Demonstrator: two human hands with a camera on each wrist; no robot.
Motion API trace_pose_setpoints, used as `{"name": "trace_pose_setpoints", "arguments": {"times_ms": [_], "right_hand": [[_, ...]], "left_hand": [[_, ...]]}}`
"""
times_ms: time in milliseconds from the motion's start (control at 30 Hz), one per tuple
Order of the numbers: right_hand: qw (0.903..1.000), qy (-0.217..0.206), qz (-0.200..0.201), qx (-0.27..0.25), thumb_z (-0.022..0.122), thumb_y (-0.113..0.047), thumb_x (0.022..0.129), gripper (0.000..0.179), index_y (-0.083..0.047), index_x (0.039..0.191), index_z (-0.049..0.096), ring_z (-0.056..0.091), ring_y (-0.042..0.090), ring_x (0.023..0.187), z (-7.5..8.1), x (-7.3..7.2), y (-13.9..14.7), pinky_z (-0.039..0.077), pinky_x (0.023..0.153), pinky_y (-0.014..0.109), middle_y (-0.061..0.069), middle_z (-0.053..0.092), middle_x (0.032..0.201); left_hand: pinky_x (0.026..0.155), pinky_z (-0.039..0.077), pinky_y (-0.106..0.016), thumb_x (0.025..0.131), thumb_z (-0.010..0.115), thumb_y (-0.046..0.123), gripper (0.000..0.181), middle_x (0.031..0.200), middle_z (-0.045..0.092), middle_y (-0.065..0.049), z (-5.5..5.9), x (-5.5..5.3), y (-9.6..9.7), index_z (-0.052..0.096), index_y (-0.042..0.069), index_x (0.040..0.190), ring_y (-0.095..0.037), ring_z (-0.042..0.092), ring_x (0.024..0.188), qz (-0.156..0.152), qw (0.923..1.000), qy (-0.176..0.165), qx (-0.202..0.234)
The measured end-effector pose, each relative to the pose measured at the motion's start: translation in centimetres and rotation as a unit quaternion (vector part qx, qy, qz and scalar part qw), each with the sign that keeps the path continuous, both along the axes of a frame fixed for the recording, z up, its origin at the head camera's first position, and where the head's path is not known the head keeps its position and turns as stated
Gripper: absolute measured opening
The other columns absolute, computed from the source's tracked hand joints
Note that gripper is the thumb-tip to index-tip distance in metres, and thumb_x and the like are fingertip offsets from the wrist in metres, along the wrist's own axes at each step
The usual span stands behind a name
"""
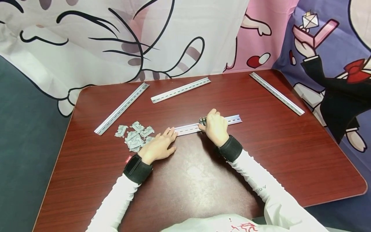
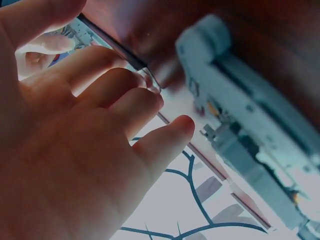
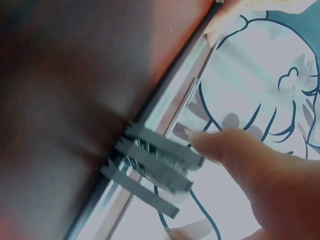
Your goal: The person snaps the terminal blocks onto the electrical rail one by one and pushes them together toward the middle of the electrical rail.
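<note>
A slotted metal DIN rail lies across the middle of the table. My left hand rests at its left end with fingers extended over it; in the left wrist view those fingers are fairly straight. On the rail's right half, my right hand grips several grey terminal blocks seated side by side on it. The thumb presses against the blocks in the right wrist view, and the other fingers are mostly hidden there. From above, only a corner of the blocks shows beside the thumb.
A pile of loose grey terminal blocks lies beside my left hand. Further slotted rails lie around: one at the left, another rail at the back, and a third rail at the right. A printed curtain hangs behind the table.
</note>
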State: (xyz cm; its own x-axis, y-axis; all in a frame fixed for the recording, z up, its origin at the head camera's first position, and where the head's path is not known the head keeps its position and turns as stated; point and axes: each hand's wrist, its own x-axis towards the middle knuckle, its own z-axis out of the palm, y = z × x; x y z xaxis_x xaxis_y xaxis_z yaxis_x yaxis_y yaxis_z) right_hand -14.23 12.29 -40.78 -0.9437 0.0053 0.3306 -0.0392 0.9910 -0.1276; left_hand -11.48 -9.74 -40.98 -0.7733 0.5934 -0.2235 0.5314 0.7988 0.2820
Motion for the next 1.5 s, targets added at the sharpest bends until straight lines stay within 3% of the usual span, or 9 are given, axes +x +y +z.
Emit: {"name": "trace_pose_setpoints", "arguments": {"times_ms": [200,300,767,967,1100,1200,1333,1433,1500], "right_hand": [[0.9976,-0.059,0.020,-0.031,0.082,-0.033,0.068,0.035,-0.005,0.062,0.061,0.068,0.039,0.062,0.0,-0.2,0.6,0.050,0.048,0.047,0.020,0.068,0.069],[0.9965,-0.067,0.024,-0.043,0.079,-0.026,0.069,0.029,-0.010,0.057,0.056,0.067,0.039,0.062,-0.1,-0.5,0.8,0.049,0.048,0.048,0.018,0.068,0.068],[0.9947,-0.071,0.042,-0.061,0.074,-0.020,0.069,0.042,-0.020,0.051,0.037,0.066,0.037,0.060,-0.4,-0.7,1.0,0.047,0.046,0.047,0.008,0.062,0.059],[0.9937,-0.054,0.077,-0.061,0.074,-0.032,0.079,0.043,-0.014,0.054,0.044,0.065,0.035,0.057,-0.7,-0.6,2.3,0.046,0.044,0.045,0.011,0.061,0.059],[0.9918,-0.018,0.120,-0.041,0.064,-0.039,0.090,0.042,-0.003,0.071,0.058,0.063,0.036,0.068,-1.0,-0.1,4.2,0.050,0.057,0.044,0.017,0.064,0.071],[0.9897,-0.033,0.139,-0.009,0.056,-0.028,0.096,0.036,0.008,0.100,0.064,0.063,0.041,0.092,-1.3,0.5,5.8,0.052,0.083,0.047,0.025,0.067,0.096],[0.9782,-0.151,0.142,0.023,0.050,-0.025,0.099,0.052,0.013,0.135,0.045,0.051,0.049,0.120,-1.6,1.0,7.2,0.041,0.104,0.053,0.037,0.052,0.129],[0.9631,-0.235,0.131,0.018,0.047,-0.032,0.100,0.063,0.012,0.143,0.033,0.040,0.054,0.128,-1.6,0.8,7.9,0.034,0.107,0.058,0.043,0.038,0.139],[0.9572,-0.261,0.125,0.006,0.048,-0.035,0.100,0.068,0.012,0.145,0.029,0.034,0.057,0.132,-1.4,0.4,8.4,0.031,0.109,0.060,0.045,0.031,0.141]], "left_hand": [[0.114,0.028,-0.055,0.097,0.055,0.028,0.059,0.154,0.029,-0.025,0.0,-0.2,0.4,0.039,-0.003,0.145,-0.038,0.027,0.145,-0.002,0.9998,-0.004,-0.020],[0.115,0.027,-0.054,0.097,0.055,0.029,0.060,0.155,0.029,-0.024,0.1,-0.2,0.5,0.039,-0.002,0.146,-0.037,0.026,0.146,0.003,0.9997,-0.007,-0.025],[0.113,0.028,-0.056,0.097,0.055,0.026,0.058,0.154,0.030,-0.027,0.1,-0.2,0.6,0.040,-0.004,0.144,-0.040,0.026,0.144,0.008,0.9999,-0.009,-0.009],[0.114,0.029,-0.054,0.096,0.056,0.027,0.060,0.153,0.030,-0.029,0.1,-0.5,1.5,0.040,-0.007,0.143,-0.043,0.027,0.144,0.013,0.9996,0.001,-0.024],[0.112,0.032,-0.054,0.095,0.058,0.027,0.060,0.150,0.033,-0.031,0.1,-0.5,2.0,0.042,-0.010,0.140,-0.045,0.030,0.141,0.017,0.9990,0.028,-0.030],[0.111,0.034,-0.054,0.094,0.059,0.028,0.063,0.147,0.035,-0.035,0.0,-0.3,2.3,0.042,-0.015,0.137,-0.047,0.033,0.139,0.014,0.9983,0.046,-0.032],[0.111,0.034,-0.054,0.095,0.057,0.030,0.070,0.145,0.029,-0.042,-0.1,0.0,2.9,0.033,-0.016,0.142,-0.052,0.029,0.139,0.019,0.9991,0.030,-0.023],[0.112,0.031,-0.056,0.096,0.056,0.035,0.071,0.146,0.023,-0.045,-0.2,-0.4,3.6,0.028,-0.005,0.149,-0.055,0.023,0.140,0.030,0.9995,0.002,-0.011],[0.112,0.031,-0.057,0.096,0.055,0.039,0.071,0.147,0.021,-0.045,-0.1,-1.0,4.2,0.029,0.003,0.151,-0.056,0.021,0.140,0.031,0.9994,-0.008,-0.010]]}}
